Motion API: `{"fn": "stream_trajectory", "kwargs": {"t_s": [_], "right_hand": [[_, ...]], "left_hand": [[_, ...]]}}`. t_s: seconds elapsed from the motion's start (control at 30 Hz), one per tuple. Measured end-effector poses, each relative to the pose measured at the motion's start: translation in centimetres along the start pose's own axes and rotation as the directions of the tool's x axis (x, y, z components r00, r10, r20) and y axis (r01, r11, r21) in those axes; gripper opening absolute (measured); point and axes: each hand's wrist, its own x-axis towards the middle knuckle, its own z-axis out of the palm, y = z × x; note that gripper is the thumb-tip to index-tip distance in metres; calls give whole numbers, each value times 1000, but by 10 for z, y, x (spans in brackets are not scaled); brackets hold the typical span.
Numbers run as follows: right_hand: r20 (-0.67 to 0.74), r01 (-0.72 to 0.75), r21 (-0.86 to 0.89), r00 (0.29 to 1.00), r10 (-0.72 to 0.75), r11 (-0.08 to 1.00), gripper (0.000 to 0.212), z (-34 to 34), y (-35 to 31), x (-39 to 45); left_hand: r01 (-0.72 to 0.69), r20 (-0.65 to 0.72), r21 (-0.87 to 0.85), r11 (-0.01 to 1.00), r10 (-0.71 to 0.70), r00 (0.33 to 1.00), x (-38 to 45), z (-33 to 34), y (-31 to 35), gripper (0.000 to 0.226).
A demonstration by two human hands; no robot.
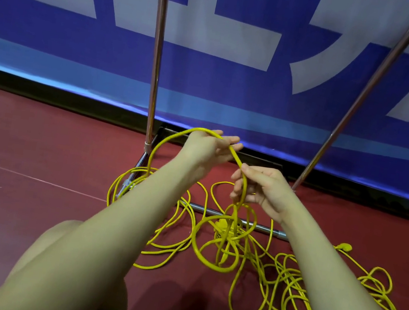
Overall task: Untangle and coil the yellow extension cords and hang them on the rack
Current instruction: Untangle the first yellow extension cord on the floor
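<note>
The yellow cords (214, 237) lie in a loose tangle of overlapping loops on the red floor, spread from the foot of the rack (155, 66) out to the right. One strand rises from the heap in an arch, with a few small coils hanging under it. A yellow plug (343, 247) lies at the right edge. The rack's two metal poles stand upright behind, its base bar under the cords.

Yellow cords (219, 240); red floor (39, 144); blue-white banner (214, 49).
</note>
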Motion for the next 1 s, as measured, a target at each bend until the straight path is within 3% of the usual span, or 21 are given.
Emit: {"fn": "stream_trajectory", "kwargs": {"t_s": [0.17,0.43,0.47,0.53,0.63,0.8,0.87,1.0], "right_hand": [[74,-20,-22,997,21,1000,28,3,-1,1],[-22,66,-35,998,-66,997,20,5,11,7],[-50,65,-27,997,-66,998,20,4,11,7],[-108,76,38,992,-71,996,21,2,10,9],[-112,79,101,991,-68,992,21,-3,7,8],[11,32,111,999,-34,993,27,-1,0,7],[36,-20,39,999,18,999,33,-2,2,6],[58,-28,49,998,25,998,29,0,9,5]], "left_hand": [[-125,-40,-172,977,120,992,-1,4,6,32],[-187,-115,-436,880,152,982,8,1,24,34],[-179,-117,-436,882,141,983,10,1,21,29],[-109,-52,-281,954,99,994,11,2,12,13],[-35,36,-88,996,38,999,8,4,1,16],[-100,9,-155,983,103,995,6,5,9,22],[-116,16,-228,967,123,992,4,8,17,24],[-188,-76,-317,929,173,982,12,-3,34,37]]}}
